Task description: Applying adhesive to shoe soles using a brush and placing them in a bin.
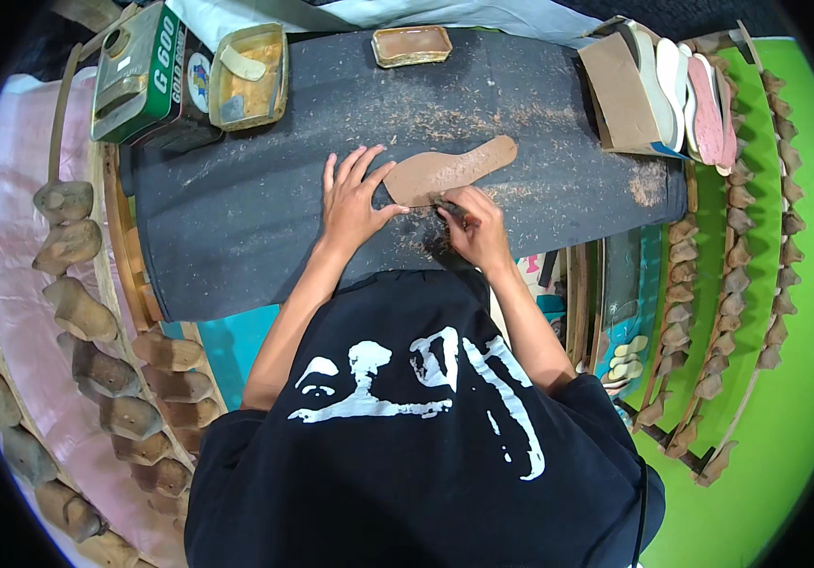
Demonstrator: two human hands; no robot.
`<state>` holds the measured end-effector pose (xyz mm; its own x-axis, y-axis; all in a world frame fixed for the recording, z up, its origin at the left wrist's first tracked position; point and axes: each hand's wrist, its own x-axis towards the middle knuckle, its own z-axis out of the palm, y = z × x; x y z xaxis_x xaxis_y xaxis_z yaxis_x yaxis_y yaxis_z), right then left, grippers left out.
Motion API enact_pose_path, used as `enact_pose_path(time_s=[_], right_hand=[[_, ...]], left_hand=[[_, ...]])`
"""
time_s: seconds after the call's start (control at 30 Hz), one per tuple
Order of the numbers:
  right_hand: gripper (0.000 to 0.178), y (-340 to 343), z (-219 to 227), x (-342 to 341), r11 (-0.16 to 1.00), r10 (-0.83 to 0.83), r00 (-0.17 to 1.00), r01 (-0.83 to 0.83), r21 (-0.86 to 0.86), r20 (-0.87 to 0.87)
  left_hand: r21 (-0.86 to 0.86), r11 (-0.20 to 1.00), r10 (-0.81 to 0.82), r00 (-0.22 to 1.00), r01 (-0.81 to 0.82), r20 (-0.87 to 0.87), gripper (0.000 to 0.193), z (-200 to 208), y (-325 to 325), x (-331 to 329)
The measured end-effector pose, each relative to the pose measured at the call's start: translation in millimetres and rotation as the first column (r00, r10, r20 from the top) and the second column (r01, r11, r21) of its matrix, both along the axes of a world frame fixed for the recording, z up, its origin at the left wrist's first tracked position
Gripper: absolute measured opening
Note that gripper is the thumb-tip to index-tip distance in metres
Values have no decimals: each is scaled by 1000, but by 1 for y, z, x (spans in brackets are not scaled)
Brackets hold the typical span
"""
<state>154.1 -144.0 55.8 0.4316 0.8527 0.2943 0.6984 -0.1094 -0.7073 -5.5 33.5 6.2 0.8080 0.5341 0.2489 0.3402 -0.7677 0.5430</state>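
A tan shoe insole (445, 174) lies flat on the dark-covered table (237, 213), its wide end to the left and its narrow end up to the right. My left hand (354, 201) rests with fingers spread, thumb and index finger against the wide end's rim. Close to the near edge of the insole, my right hand (478, 227) is closed in a pinch. Something small and dark shows at its fingertips, too small to name. Reddish-brown shavings (468, 121) are scattered around the insole.
At the back left stand a green and white metal can (137, 80) and a yellowish tub (279, 90). A shallow dish (412, 44) sits at the far edge. A cardboard box (620, 99) of soles occupies the back right. Racks of wooden shoe lasts (104, 367) flank both sides.
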Motion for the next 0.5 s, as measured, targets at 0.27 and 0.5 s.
enact_pose_path(time_s=[0.27,0.5], right_hand=[[44,30,-1,-17,988,142,989,-144,56,31],[44,9,0,-21,993,120,992,-120,5,50]], left_hand=[[-17,1000,19,1000,-18,15,75,-6,1,1],[-43,999,26,999,-25,22,76,-2,-1,1]])
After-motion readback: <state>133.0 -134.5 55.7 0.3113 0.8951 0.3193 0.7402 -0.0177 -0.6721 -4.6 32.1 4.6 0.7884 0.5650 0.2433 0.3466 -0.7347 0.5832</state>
